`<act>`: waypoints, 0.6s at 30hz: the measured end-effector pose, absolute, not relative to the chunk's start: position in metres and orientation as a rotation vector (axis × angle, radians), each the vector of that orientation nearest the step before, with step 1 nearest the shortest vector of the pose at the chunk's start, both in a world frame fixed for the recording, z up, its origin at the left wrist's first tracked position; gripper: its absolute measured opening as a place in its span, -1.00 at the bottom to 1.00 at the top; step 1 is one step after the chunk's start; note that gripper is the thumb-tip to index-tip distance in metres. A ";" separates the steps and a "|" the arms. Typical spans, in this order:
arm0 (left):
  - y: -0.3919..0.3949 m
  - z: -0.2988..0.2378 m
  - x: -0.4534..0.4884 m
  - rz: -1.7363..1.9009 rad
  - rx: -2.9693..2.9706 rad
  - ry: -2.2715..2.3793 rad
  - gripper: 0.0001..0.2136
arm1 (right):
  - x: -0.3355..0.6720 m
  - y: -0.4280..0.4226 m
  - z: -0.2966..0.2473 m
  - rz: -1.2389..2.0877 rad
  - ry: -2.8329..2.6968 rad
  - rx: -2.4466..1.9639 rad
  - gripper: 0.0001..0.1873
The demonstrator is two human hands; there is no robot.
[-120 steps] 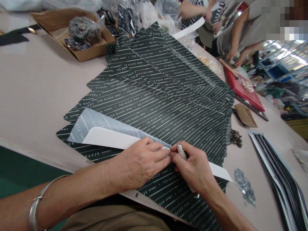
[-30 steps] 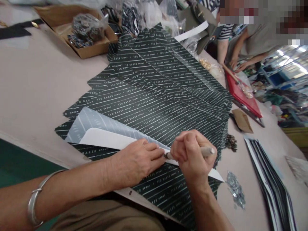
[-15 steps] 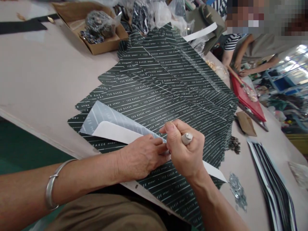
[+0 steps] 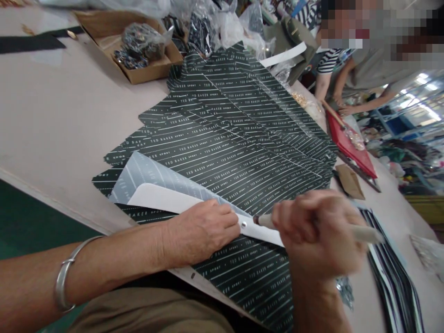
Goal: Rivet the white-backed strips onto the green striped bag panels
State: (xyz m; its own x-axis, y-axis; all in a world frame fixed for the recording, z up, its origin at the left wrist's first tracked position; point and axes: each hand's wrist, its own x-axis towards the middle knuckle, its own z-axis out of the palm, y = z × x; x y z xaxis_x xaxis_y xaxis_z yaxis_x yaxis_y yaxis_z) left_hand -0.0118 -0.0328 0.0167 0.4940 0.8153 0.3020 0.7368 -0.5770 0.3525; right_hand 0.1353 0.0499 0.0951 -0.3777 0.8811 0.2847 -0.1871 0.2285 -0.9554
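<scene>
My left hand [image 4: 208,226] is closed, its fingers pressed on a white strip [image 4: 163,196]. A small round metal stud [image 4: 243,225] shows in the strip just past my fingertips. Beneath lie overlapping dark green printed sheets [image 4: 222,152]; one has its blue-grey underside [image 4: 138,169] turned up along the strip. My right hand [image 4: 319,236], blurred, is wrapped round a pale pen-shaped tool [image 4: 367,232] with a dark tip. The tool is nearly level, its tip pointing left near the stud; whether it touches the strip I cannot tell.
A cardboard box [image 4: 156,68] holds bagged metal parts at the back left. Loose silver pieces [image 4: 345,291] and a stack of dark and white strips [image 4: 391,273] lie right. Farther off are a brown card piece [image 4: 350,180], a red item [image 4: 352,143] and a co-worker's arms [image 4: 367,101].
My right hand has moved right and away from my left hand, swinging the tool from upright to nearly level. The stud has come into sight. My left hand stays on the strip.
</scene>
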 end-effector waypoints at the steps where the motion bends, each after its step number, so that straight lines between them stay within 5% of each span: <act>1: -0.033 0.016 -0.011 0.692 2.564 1.357 -0.94 | 0.135 0.050 0.094 1.337 -1.445 -0.646 -0.73; 7: -0.034 0.016 -0.011 0.706 2.567 1.376 -0.92 | 0.151 0.060 0.072 1.430 -1.539 -0.851 -0.70; 11: -0.034 0.017 -0.014 0.693 2.571 1.421 -0.84 | 0.183 0.069 0.082 0.867 -2.529 -1.076 -0.86; 14: -0.040 0.019 -0.014 0.768 2.578 1.472 -0.78 | 0.202 0.066 0.087 0.407 -3.015 -0.993 -0.59; 18: -0.047 0.019 -0.011 1.102 2.569 1.515 -0.65 | 0.214 0.066 0.087 0.305 -3.212 -0.872 -0.74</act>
State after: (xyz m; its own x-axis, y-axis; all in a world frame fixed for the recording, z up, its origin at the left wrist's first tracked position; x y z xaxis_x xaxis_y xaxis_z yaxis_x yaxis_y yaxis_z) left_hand -0.0107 -0.0467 0.0189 0.3059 0.7565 0.5781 0.7829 -0.5453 0.2993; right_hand 0.2135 0.0660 0.0869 -0.8452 0.4782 -0.2387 0.5147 0.8487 -0.1219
